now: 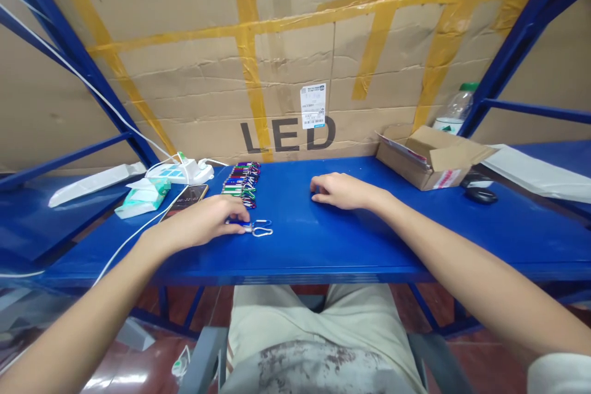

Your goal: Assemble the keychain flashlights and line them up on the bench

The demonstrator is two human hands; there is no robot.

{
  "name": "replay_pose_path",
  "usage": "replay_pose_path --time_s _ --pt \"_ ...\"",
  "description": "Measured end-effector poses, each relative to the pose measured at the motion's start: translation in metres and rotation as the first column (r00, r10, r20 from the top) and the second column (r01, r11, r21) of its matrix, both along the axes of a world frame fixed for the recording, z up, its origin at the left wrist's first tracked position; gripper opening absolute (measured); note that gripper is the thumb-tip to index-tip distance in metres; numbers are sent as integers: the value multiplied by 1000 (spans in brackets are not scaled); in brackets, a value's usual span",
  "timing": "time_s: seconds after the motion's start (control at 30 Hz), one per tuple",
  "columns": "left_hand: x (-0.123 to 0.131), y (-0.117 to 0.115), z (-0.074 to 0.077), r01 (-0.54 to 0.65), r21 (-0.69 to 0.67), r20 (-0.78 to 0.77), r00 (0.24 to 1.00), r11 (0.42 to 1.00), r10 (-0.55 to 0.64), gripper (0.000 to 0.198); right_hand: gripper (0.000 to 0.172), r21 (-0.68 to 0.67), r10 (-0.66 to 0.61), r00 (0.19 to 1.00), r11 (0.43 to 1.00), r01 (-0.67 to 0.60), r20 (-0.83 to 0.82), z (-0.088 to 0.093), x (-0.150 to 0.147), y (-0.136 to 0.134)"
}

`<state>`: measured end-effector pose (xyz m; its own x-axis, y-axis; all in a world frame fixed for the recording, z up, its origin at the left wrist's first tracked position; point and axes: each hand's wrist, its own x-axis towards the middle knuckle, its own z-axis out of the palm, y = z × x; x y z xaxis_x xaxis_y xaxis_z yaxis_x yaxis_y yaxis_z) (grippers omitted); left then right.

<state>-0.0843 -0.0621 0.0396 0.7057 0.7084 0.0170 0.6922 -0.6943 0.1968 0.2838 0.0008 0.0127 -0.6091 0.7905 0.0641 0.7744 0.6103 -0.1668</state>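
Observation:
At the left-centre of the blue table, my left hand [226,218] is closed around small carabiner keychains. Their blue and silver clips [262,231] stick out to the right past the fingertips, while their bodies are partly hidden under the fingers. Just beyond this hand, several similar keychains [240,186] lie side by side in a row, in red, green, blue, purple and silver. My right hand [339,191] rests on the tabletop right of centre, its fingers loosely bent and the thumb a little apart. Nothing shows between them.
A phone [191,196] lies by my left wrist, near a tissue pack [143,197] and a white power strip [170,169] with a cable. At right are an open cardboard box [434,157], a black mouse [480,195] and a bottle [457,109]. Taped cardboard [194,92] stands behind.

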Motion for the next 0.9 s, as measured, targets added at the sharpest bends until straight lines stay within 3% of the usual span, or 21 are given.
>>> replay_pose_path --time_s 0.13,0.23,0.57,0.9 --pt "-35 2 -6 -111 102 41 993 989 107 39 23 -3 -6 1000 1000 6 -4 -1 0 1" --pt "-46 9 -12 -141 149 76 989 979 130 45 24 -18 -10 1000 1000 10 -10 -2 0 1" --pt "-51 24 -20 -147 192 50 989 970 140 52 25 -33 -32 999 999 32 -3 0 0 1" --pt "-44 27 -6 -210 146 17 978 967 210 57 25 -27 -42 999 999 42 -5 -2 3 5"
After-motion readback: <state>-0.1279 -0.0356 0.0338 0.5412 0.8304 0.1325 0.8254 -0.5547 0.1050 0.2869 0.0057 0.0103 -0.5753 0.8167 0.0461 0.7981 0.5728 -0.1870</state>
